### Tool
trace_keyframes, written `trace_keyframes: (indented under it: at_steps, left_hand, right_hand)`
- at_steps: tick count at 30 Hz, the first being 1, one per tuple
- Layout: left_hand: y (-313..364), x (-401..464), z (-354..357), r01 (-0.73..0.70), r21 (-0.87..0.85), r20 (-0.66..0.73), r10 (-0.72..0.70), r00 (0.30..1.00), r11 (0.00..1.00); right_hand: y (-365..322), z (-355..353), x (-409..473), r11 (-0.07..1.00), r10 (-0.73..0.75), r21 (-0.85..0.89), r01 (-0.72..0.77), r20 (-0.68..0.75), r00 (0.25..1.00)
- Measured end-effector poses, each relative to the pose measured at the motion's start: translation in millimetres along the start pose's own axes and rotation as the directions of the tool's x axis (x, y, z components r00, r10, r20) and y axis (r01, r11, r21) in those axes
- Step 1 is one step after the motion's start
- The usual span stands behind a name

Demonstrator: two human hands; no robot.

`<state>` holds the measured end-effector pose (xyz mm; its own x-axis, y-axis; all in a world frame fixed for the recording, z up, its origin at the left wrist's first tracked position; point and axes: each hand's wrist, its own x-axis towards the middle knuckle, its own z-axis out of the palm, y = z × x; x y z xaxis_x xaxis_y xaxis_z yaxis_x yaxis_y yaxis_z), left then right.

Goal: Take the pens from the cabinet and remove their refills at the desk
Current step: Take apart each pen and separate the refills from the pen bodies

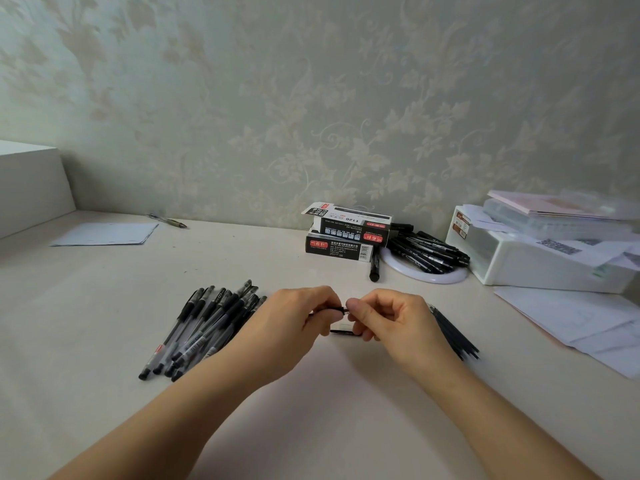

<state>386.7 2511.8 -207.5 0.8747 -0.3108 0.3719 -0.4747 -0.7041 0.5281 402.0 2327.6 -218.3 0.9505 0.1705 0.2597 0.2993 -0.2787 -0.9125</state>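
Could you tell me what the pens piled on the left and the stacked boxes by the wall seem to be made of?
Pile of clear-barrelled black-capped pens: likely glossy plastic, since the barrels look see-through. Two stacked black-and-white printed boxes: probably thin matte cardboard, judging by the folded open flap.

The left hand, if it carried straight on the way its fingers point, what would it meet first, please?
The left hand points right, gripping a pen. Going straight on, it would likely meet the right hand first, which pinches the same pen's tip; only a small gap separates their fingertips.
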Motion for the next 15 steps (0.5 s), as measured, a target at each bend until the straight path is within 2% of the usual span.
trace_keyframes:
  at_steps: [6, 15]
  left_hand:
    - [-3.9, 0.3, 1.1, -0.003, 0.065, 0.048, 0.0, 0.999, 0.998]
    - [-3.9, -3.1, 0.9, -0.048, 0.02, -0.037, 0.048, 0.998, 0.999]
  right_hand:
    - [-1.6, -3.0, -1.2, 0.999, 0.002, 0.047, -0.003, 0.036, 0.999]
    - [-9.8, 2.5, -4.0, 0.992, -0.034, 0.12, 0.03, 0.033, 0.999]
